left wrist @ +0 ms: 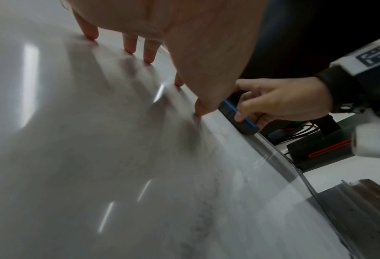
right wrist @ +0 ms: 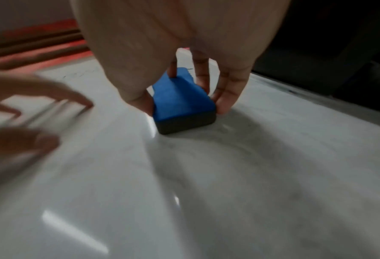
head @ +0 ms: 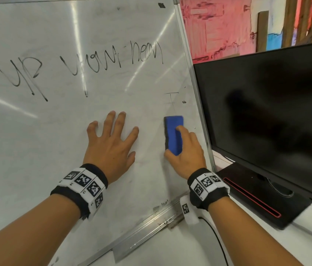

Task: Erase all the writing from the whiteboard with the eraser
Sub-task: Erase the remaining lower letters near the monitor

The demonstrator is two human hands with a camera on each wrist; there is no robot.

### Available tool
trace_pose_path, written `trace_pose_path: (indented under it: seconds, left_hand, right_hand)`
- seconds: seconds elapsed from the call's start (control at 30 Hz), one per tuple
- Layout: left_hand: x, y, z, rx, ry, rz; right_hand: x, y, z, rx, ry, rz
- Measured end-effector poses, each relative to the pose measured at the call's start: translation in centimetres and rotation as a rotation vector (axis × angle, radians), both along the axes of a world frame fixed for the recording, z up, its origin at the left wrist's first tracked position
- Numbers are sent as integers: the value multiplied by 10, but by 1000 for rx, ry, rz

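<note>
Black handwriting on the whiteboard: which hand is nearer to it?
Left. The left hand lies flat on the whiteboard below the handwriting; the right hand, gripping the eraser, sits lower right near the frame.

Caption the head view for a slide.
Right hand holds the blue eraser flat on the whiteboard while the left hand braces beside it; black writing remains above.

Right hand (right wrist: 184, 52) grips the blue eraser (right wrist: 182, 99) flat on the whiteboard (right wrist: 229, 175); left fingers (right wrist: 73, 98) blurred.
</note>
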State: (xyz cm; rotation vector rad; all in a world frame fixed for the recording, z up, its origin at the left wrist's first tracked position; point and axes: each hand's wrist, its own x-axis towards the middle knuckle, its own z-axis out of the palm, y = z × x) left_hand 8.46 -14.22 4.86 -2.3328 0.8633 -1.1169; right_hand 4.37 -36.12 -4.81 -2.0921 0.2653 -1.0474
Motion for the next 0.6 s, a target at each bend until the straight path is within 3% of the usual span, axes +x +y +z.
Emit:
trace_pose_path:
  seconds: [0.1,0.23,0.4,0.53,0.6]
  left_hand:
    - [1,1,1,5,-4,-21]
    - [1,-1,5,7,-5,-17]
    - [-1,-3,12,-4,-8,-27]
    - [1,-3,15,-6,-16,-31]
    - [1,-3,16,-7,-17,-29]
  right_hand:
    - [6,-9,17,146,-25,-73]
    - [8,-3,23,-79,-54,20]
    - [12,-9,40,92,-57,-70]
    - [13,1,44,-101,-81,24]
    - [14,-2,46,-89,-78,18]
